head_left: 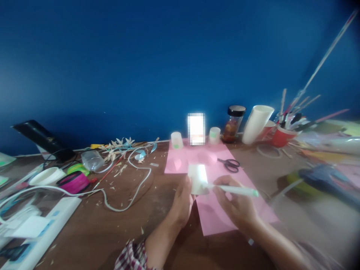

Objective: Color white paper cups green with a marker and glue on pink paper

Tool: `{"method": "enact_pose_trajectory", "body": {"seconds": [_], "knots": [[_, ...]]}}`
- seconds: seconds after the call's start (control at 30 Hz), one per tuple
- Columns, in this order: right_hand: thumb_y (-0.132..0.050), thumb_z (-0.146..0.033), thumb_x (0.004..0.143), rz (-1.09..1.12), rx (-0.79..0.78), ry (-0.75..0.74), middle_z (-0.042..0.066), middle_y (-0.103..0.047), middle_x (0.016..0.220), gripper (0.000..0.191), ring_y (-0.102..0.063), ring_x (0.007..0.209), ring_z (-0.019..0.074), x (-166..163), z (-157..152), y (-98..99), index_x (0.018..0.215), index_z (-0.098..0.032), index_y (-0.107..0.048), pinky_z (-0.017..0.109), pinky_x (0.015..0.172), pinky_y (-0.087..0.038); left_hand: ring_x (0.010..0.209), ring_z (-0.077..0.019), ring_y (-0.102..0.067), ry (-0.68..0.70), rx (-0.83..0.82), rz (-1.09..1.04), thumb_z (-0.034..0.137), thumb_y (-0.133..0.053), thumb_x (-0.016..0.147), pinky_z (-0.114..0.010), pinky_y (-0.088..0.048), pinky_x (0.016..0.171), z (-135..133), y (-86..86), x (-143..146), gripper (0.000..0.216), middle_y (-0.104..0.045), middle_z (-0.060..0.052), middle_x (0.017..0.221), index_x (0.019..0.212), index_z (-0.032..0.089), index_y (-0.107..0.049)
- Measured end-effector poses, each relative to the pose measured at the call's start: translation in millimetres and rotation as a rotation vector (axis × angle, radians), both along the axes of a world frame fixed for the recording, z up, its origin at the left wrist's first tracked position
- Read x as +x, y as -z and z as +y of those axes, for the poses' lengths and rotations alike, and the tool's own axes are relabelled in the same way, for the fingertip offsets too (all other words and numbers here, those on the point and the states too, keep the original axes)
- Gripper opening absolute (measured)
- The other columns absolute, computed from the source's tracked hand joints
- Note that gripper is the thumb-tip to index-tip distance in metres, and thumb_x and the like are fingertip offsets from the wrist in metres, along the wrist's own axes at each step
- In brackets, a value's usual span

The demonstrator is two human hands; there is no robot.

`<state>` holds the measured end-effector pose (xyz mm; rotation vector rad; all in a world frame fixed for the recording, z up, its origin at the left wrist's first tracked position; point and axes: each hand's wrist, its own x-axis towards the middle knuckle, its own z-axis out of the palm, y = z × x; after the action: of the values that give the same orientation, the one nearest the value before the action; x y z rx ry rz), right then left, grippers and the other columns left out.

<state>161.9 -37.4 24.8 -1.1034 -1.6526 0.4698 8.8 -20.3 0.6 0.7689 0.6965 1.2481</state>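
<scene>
My left hand (184, 198) is closed round the side of a white paper cup (197, 180), whose details are washed out by glare. My right hand (234, 198) pinches a white marker pen (239, 190) with a pale green end. Its writing end meets or nearly meets the cup; blur hides which. Under both lie pink paper sheets (219, 221). Dark-handled scissors (232, 165) rest on the paper beyond my right hand. Two small white cups with green patches, a left one (176, 139) and a right one (214, 134), stand at its far edge.
A bright pixelated patch (196, 128) sits between the small cups. Behind stand a black-lidded jar (234, 123), a tall white cylinder (256, 125) and a red cup (282, 137) of brushes. A blue glue gun (329, 178) lies right; tape rolls (73, 182), a cable and a power strip (53, 225) left.
</scene>
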Motion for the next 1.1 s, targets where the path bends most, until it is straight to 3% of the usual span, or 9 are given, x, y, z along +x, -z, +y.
{"method": "enact_pose_trajectory", "body": {"seconds": [1.1], "knots": [[-0.053, -0.016, 0.086, -0.026, 0.013, -0.078, -0.001, -0.058, 0.068, 0.007, -0.055, 0.057, 0.0124, -1.8, -0.6, 1.6, 0.081, -0.021, -0.054, 0.022, 0.050, -0.045, 0.100, -0.0250, -0.060, -0.087, -0.025, 0.148, 0.053, -0.050, 0.089, -0.037, -0.044, 0.089, -1.3, 1.2, -1.2, 0.040, -0.068, -0.009, 0.098, 0.099, 0.017, -0.065]]}}
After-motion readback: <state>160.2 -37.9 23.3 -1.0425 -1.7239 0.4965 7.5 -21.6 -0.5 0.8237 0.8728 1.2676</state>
